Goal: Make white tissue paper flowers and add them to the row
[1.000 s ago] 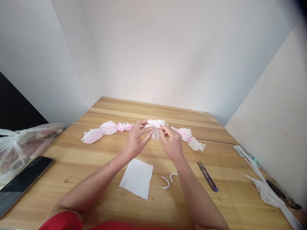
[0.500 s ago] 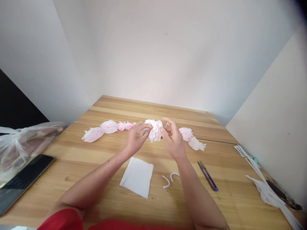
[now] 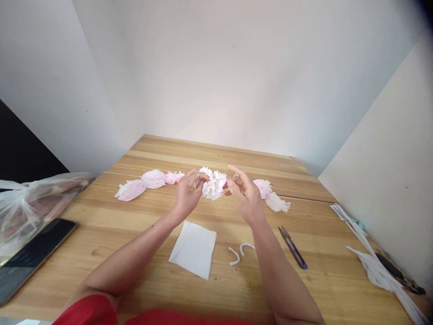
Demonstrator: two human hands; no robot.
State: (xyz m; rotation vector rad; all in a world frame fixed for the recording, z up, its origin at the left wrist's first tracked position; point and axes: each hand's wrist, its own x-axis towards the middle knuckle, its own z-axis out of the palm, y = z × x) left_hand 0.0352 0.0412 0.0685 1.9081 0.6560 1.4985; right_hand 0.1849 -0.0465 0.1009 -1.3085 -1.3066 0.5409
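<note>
A ruffled white tissue-paper flower (image 3: 214, 184) is held up above the middle of the table. My left hand (image 3: 190, 189) pinches its left side between thumb and fingers. At its right edge, my right hand (image 3: 246, 192) has the thumb and lower fingers closed on the outer petals, with the index finger stretched out above. The fingertips there are partly hidden. Nearer to me lies a square stack of white tissue paper (image 3: 194, 249). Beside it are two short curved white strips, one of them (image 3: 234, 256) close to the stack.
Pink-spotted white paper flowers (image 3: 131, 189) form a row behind my hands, continuing at right (image 3: 277, 202). Purple thread snips (image 3: 292, 248) lie right of my forearm. White strips (image 3: 372, 271) and a dark-handled tool (image 3: 399, 273) line the right edge. At left are a phone (image 3: 34, 257) and a plastic bag (image 3: 37, 203).
The flower and my left hand have shifted slightly left, and the flower's ruffles face me more openly. My right thumb has drawn back a little toward the flower's edge.
</note>
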